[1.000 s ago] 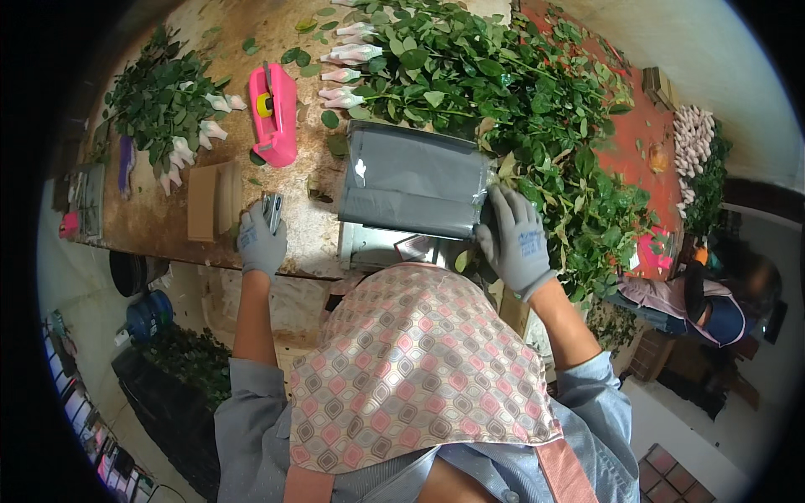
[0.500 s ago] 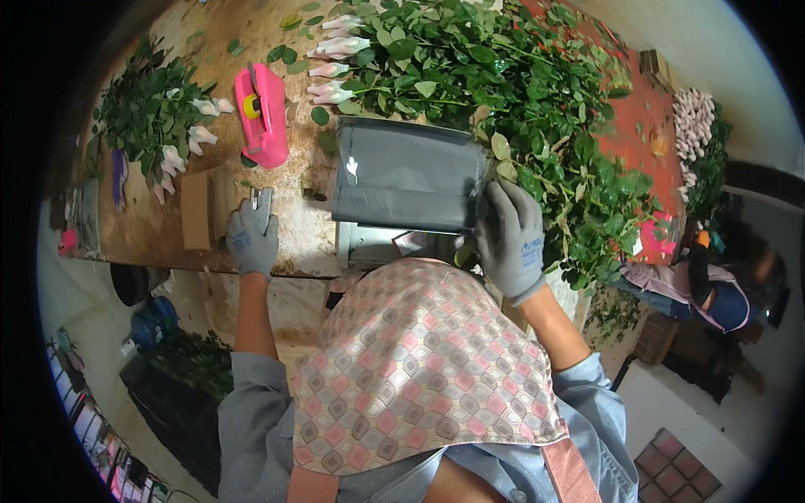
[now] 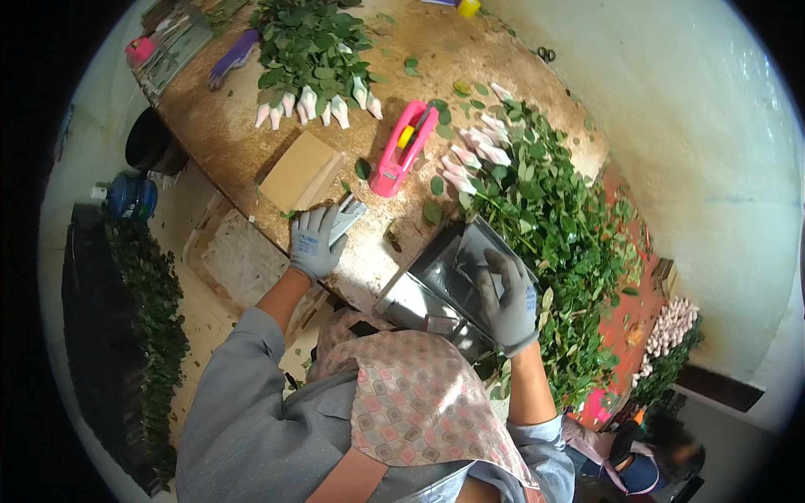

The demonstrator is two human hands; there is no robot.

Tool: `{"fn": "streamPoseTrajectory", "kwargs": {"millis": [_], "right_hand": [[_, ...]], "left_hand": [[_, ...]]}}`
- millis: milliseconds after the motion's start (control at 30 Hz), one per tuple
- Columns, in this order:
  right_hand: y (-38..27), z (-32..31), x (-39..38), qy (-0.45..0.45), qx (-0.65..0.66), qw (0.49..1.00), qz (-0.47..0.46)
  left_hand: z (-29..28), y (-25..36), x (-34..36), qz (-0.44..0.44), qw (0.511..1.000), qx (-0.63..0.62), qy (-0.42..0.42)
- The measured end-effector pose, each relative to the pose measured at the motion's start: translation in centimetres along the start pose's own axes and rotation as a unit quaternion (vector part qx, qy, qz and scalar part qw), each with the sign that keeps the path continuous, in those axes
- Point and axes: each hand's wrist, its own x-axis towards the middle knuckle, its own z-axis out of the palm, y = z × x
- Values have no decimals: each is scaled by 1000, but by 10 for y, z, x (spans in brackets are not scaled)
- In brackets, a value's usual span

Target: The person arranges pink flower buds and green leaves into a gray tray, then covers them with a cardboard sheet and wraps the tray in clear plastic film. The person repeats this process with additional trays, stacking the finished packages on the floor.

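Note:
My left hand (image 3: 314, 246), in a grey glove, is closed round a silver stapler (image 3: 349, 216) near the table's front edge. Over a dark grey sheet-lined box (image 3: 432, 250) reaches my right hand (image 3: 510, 308), gloved alike. Its thumb and fingers are apart and bent toward the dark surface; whether they touch it is unclear. Beside the box's front lies a shiny metal part (image 3: 411, 295). A brown cardboard block (image 3: 289, 174) lies just beyond the stapler, and a pink tape dispenser (image 3: 392, 168) with a yellow core stands farther back.
Leafy rose stems (image 3: 553, 193) with pale buds are heaped right of the box. Another rose bunch (image 3: 310, 54) lies at the far left, next to a purple glove-like item (image 3: 232, 59). Scissors (image 3: 546, 54) lie at the back edge. A person (image 3: 625, 457) is at lower right.
The view has turned, so the table now slants. My right hand has moved from the sheet's right edge to over the box, its fingers farther apart. My left hand keeps the stapler.

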Motion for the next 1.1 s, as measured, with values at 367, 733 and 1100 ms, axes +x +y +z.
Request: {"fn": "streamPoseTrajectory", "kwargs": {"millis": [367, 733, 1100], "right_hand": [[30, 178, 179, -36, 194, 978, 74], [-6, 211, 212, 53, 287, 928, 233], [-39, 221, 100, -30, 465, 769, 437]], "left_hand": [[-3, -6, 2, 3, 999, -31, 36], [-6, -12, -1, -13, 999, -43, 11], [-1, -13, -3, -5, 998, -59, 26]]}}
